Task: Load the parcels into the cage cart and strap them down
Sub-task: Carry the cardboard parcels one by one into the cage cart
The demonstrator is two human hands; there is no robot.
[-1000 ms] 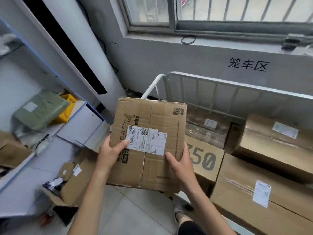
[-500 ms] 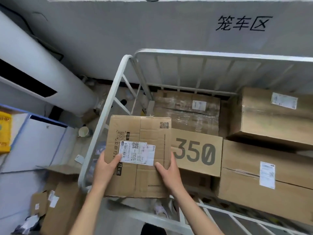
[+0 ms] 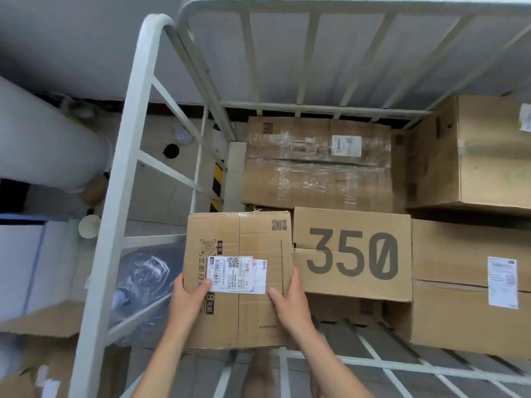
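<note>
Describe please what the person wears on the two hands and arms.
Nothing worn shows. The left hand and the right hand have no gloves, and no ring shows. Both forearms are bare, with no sleeve, watch or band in view.

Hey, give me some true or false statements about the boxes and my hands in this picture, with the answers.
1. The left hand and right hand both hold the labelled box. True.
2. The 350 box lies left of the labelled box. False: it lies to its right.
3. The taped box sits toward the back of the cage cart. True.
4. The labelled box's upper face is bare. False: a white label sits on it.
</note>
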